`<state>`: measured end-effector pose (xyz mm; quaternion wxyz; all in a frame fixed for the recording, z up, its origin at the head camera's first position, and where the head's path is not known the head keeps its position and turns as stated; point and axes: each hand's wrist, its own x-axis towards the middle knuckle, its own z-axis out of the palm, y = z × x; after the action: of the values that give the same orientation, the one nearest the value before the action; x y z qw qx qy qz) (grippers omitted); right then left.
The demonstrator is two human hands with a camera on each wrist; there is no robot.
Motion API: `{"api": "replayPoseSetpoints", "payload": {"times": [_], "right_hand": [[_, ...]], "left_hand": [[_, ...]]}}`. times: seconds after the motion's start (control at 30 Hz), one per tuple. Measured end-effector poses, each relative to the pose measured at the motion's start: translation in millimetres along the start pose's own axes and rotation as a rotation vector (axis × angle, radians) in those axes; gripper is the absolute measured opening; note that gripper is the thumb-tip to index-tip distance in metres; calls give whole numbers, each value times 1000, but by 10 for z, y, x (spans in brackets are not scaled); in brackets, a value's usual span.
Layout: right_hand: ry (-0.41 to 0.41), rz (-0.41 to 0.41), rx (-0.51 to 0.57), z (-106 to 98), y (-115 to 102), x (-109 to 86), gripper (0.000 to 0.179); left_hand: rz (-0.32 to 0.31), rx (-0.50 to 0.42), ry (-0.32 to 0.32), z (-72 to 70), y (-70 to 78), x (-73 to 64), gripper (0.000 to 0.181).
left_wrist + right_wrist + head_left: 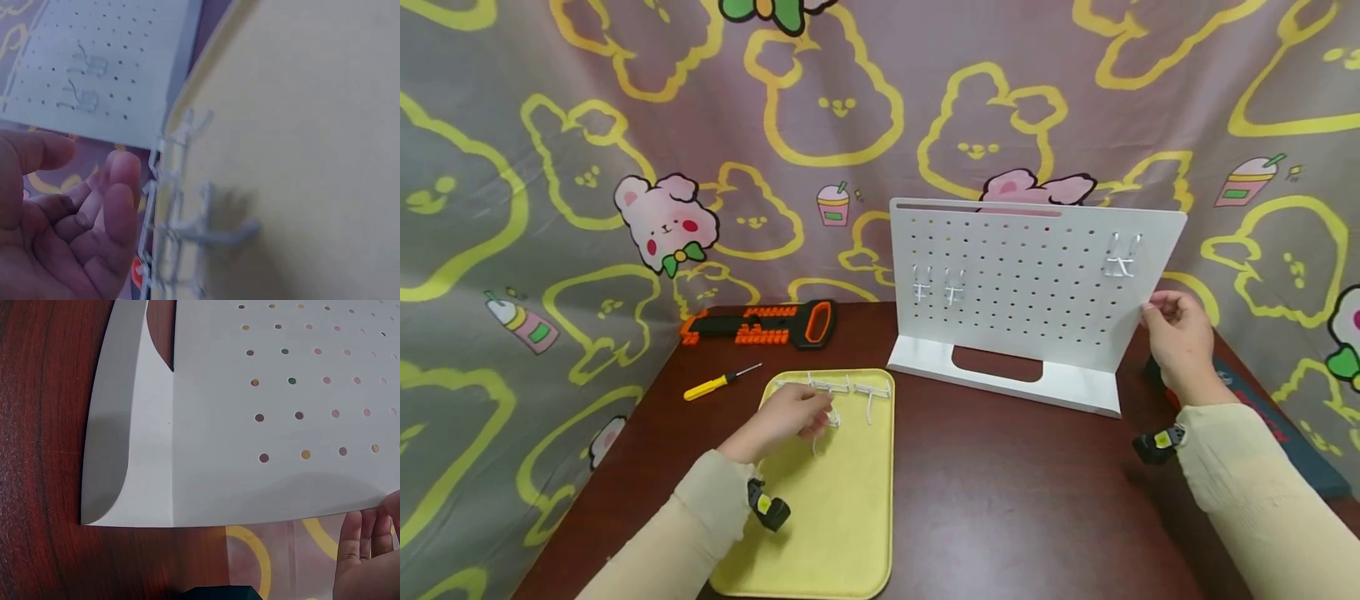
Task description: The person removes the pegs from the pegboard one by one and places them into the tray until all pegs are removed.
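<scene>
My left hand (pixel 793 410) hovers over the back of a yellow tray (pixel 842 517). In the left wrist view its fingers (pixel 122 206) are loosely bent, with a gap to the thumb and nothing between them. White wire hooks (pixel 871 392) lie along the tray's back rim, some partly hidden by this hand. On the right, my right hand (pixel 1180 342) pinches the side edge of a white pegboard (pixel 1030 292), thumb in front and fingers behind. Two hooks (pixel 955 287) hang at the board's left and another hook (pixel 1120 258) at its upper right.
A yellow-handled screwdriver (pixel 707 387) lies left of the tray. Behind it rests a black and orange tool holder (pixel 775 323). A dark blue case (pixel 1285 433) is partly under the right forearm. A patterned curtain (pixel 865 100) hangs behind the brown table (pixel 1000 500).
</scene>
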<state>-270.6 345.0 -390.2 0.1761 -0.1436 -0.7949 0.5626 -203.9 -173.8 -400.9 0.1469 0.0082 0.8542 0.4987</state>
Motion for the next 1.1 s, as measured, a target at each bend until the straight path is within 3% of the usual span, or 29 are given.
{"api": "replayPoseSetpoints", "payload": {"times": [0.17,0.33,0.53,0.77,0.97,1.1], "right_hand": [[11,-13,-12,34,-11,-9,5],[17,-18,-14,63,-22,-9,4],[34,-12,-17,20,-18,-20,6],[37,-13,-24,-5,-10,-25,7],[33,-13,-31,-5,-28,-28,14],[25,-8,-50,4,-19,-38,18]], "left_hand": [[73,-44,-73,78,243,131,34],[152,-33,-92,172,622,269,31],[210,-47,-138,389,1072,478,27],[293,-85,-222,637,1508,589,33],[346,-149,-303,832,1784,671,39],[365,-193,-321,949,1935,742,38]]}}
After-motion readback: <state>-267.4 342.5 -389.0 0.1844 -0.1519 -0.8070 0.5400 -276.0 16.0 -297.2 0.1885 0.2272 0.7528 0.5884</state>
